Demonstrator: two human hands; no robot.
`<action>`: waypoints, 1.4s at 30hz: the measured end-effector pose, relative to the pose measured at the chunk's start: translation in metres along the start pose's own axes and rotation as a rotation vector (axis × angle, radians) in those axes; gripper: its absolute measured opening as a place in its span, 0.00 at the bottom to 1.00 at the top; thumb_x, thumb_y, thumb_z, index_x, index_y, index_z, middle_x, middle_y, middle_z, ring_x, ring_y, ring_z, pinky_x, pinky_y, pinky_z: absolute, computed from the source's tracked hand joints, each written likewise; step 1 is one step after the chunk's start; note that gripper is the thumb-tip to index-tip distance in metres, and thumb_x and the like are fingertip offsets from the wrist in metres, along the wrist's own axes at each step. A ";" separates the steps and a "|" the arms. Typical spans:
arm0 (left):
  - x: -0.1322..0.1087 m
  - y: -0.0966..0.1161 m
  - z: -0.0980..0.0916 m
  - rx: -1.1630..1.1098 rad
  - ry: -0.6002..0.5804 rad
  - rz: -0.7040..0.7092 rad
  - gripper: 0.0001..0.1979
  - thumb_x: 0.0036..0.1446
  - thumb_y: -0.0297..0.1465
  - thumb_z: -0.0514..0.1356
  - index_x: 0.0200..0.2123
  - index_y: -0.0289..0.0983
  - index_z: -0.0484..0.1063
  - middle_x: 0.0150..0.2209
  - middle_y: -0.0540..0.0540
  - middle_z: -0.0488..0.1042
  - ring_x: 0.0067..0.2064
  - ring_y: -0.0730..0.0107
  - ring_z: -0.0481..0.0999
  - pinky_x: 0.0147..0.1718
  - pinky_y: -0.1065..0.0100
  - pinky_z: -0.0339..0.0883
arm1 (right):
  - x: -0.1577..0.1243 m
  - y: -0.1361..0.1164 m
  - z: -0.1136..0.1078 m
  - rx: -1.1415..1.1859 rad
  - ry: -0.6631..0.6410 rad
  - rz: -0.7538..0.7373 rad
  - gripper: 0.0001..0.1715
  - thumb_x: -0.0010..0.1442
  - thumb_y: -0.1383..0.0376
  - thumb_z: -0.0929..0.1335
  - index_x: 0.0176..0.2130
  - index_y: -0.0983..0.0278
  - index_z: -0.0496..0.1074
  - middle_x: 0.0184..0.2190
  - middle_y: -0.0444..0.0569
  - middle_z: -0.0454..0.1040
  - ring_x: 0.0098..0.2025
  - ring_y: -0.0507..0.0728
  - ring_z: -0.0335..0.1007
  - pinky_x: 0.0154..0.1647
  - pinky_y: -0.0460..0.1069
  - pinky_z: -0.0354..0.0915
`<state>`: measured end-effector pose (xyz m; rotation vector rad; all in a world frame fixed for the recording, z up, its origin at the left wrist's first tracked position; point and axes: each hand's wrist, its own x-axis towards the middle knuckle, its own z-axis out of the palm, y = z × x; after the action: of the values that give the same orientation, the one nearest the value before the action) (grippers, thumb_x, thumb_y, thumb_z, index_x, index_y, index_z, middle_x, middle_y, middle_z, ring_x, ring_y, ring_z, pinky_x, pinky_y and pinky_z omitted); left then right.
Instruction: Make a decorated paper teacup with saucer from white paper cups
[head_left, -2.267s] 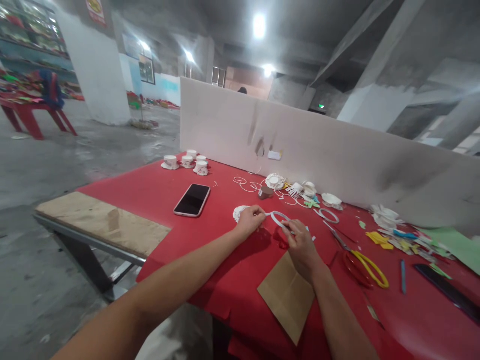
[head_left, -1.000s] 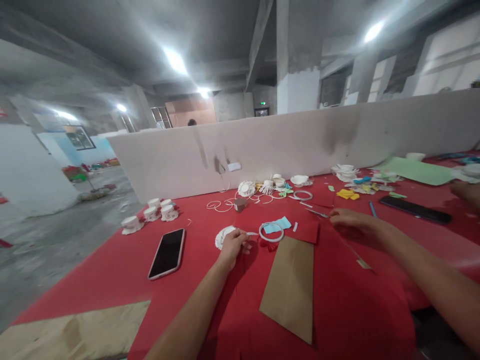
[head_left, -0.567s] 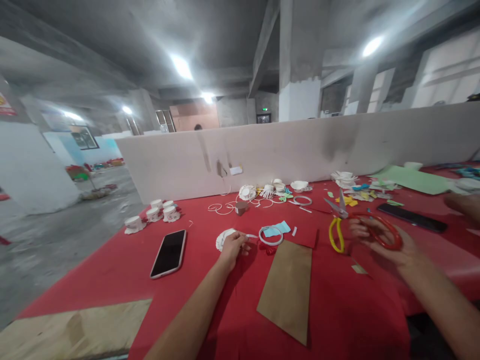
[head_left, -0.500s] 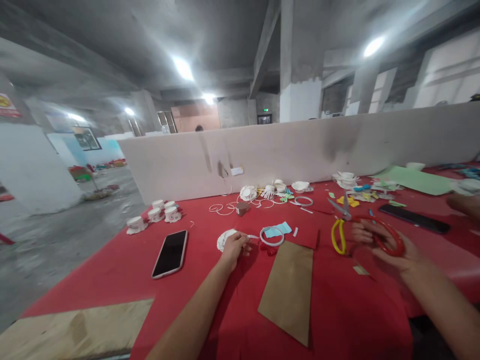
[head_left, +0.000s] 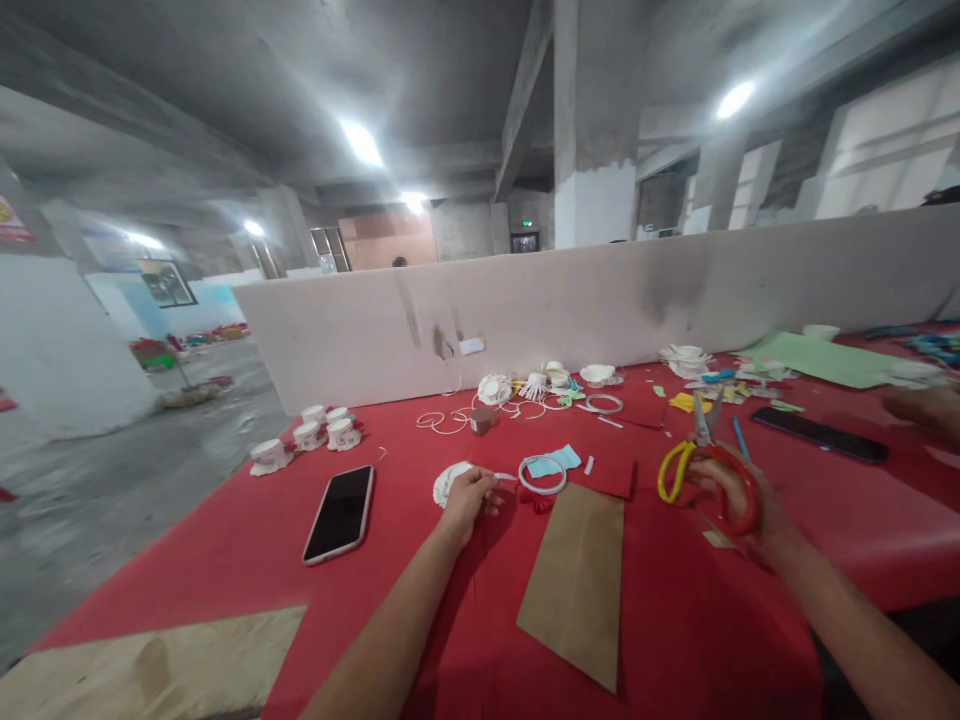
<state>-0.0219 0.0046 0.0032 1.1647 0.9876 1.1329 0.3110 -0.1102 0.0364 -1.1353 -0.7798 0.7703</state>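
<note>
- On the red table (head_left: pixel 225 530), what's each hand doing?
- Left hand (head_left: pixel 474 495) pinches a strip (head_left: pixel 505 477) by the frilled disc (head_left: pixel 448 483); strip runs toward the ring (head_left: pixel 544 491), partly over blue paper (head_left: pixel 564 459). Right hand (head_left: pixel 724 490) grips scissors (head_left: pixel 703 438), blades apart, pointing away.
- Any text?
- Cups (head_left: pixel 308 436), table's left: marks too small to read. Red sign (head_left: pixel 13 222), far left: blurred. Green sign (head_left: pixel 527 224), back: same.

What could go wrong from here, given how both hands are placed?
The scissors in the right hand stand open; brought carelessly toward the left hand, they might nick it. The white strip pinched in the left hand leads toward the white ring, so a sharp tug could drag the ring.
</note>
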 end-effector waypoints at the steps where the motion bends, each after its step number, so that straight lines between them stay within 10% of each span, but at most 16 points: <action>1: 0.000 0.000 0.000 0.005 -0.001 -0.001 0.06 0.41 0.29 0.60 0.24 0.34 0.66 0.20 0.50 0.69 0.18 0.77 0.67 0.14 0.76 0.59 | 0.003 0.000 0.001 0.055 -0.022 0.034 0.08 0.41 0.66 0.71 0.28 0.60 0.72 0.30 0.50 0.75 0.34 0.57 0.73 0.36 0.51 0.66; 10: 0.002 -0.001 -0.002 0.015 -0.015 -0.009 0.07 0.41 0.30 0.62 0.25 0.34 0.67 0.19 0.52 0.67 0.19 0.77 0.67 0.16 0.76 0.60 | -0.047 0.008 0.061 0.504 -0.656 0.541 0.15 0.50 0.64 0.61 0.38 0.65 0.70 0.33 0.55 0.75 0.36 0.60 0.72 0.44 0.58 0.64; 21: -0.001 0.000 -0.002 0.055 -0.015 0.007 0.08 0.42 0.32 0.61 0.26 0.35 0.67 0.16 0.52 0.67 0.18 0.76 0.67 0.15 0.76 0.58 | -0.081 0.012 0.119 0.344 -0.952 0.948 0.16 0.50 0.65 0.60 0.38 0.69 0.68 0.24 0.51 0.72 0.27 0.56 0.71 0.33 0.52 0.64; 42: -0.002 0.011 -0.003 -0.245 -0.037 -0.082 0.10 0.40 0.30 0.64 0.27 0.32 0.69 0.23 0.51 0.69 0.19 0.83 0.62 0.14 0.80 0.52 | -0.095 0.042 0.156 0.221 -0.685 0.861 0.18 0.46 0.63 0.64 0.40 0.65 0.64 0.22 0.46 0.70 0.22 0.53 0.67 0.24 0.47 0.60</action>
<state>-0.0271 0.0037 0.0139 0.9374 0.8349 1.1283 0.1248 -0.1060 0.0191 -0.9866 -0.7121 1.9873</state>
